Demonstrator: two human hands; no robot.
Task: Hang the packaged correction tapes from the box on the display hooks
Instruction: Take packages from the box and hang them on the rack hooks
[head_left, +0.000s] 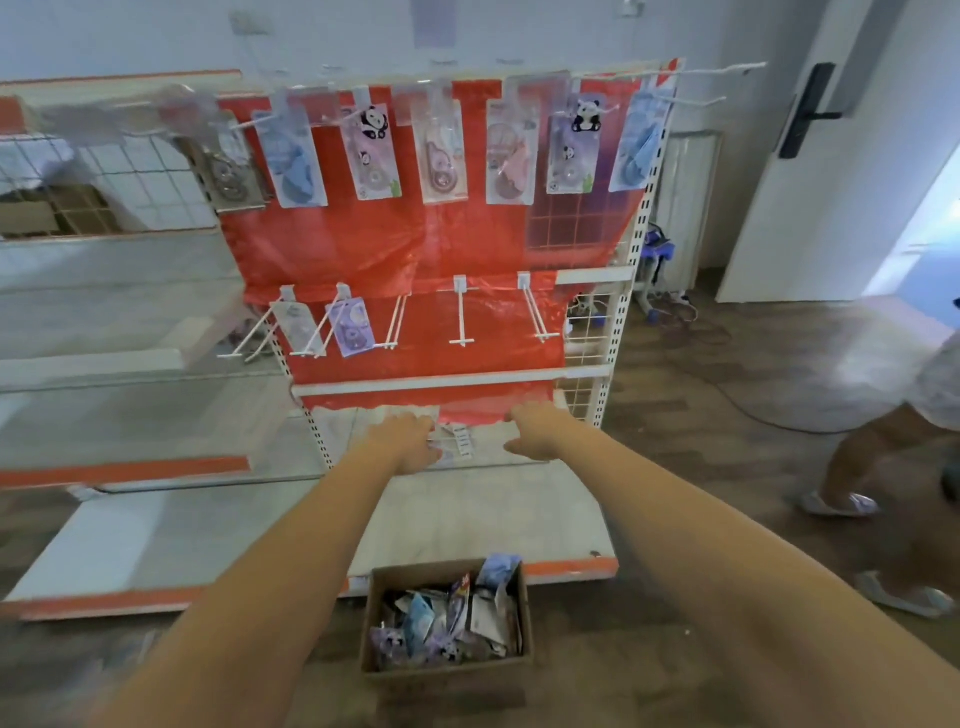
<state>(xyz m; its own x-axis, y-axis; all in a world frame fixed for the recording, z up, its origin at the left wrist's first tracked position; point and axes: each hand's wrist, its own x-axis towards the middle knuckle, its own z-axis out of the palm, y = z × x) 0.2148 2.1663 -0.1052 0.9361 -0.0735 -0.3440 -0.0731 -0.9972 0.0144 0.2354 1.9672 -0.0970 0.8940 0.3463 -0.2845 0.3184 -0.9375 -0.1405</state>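
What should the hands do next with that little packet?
Probably lift the packet that the left hand grips up to a bare hook in the lower row. Three hooks there hang empty, and the box still holds many packets.

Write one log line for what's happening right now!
left hand: holds white hooks | right hand: open, near rack | box: packets inside, on floor | lower hooks: mostly bare

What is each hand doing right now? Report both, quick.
Left hand: fingers curled round a small white hook piece low on the rack.
Right hand: holds nothing, thumb and fingers spread, near the red backing.
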